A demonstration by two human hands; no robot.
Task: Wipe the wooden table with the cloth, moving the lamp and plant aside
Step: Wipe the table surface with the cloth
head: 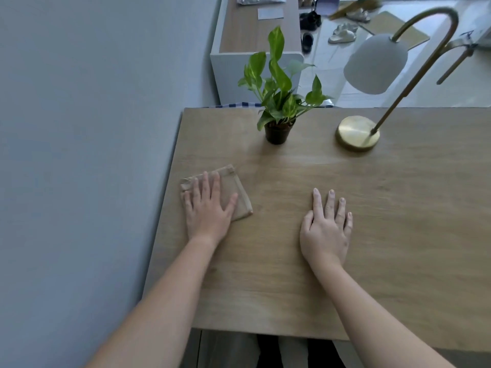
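Note:
A folded beige cloth (233, 189) lies near the left edge of the wooden table (372, 208). My left hand (207, 208) presses flat on it with straight, spread fingers. My right hand (326, 229) rests flat on the bare wood at the table's middle, fingers straight. A small green plant in a dark pot (277, 132) stands near the far edge. To its right is a lamp with a round brass base (354, 132), a curved brass neck and a white shade (376, 63).
A grey wall (79, 155) runs along the table's left side. Beyond the far edge stand a white cabinet with a wooden top (255, 27) and several shoes (342, 34) on the floor. A chair leg (457, 62) shows at far right.

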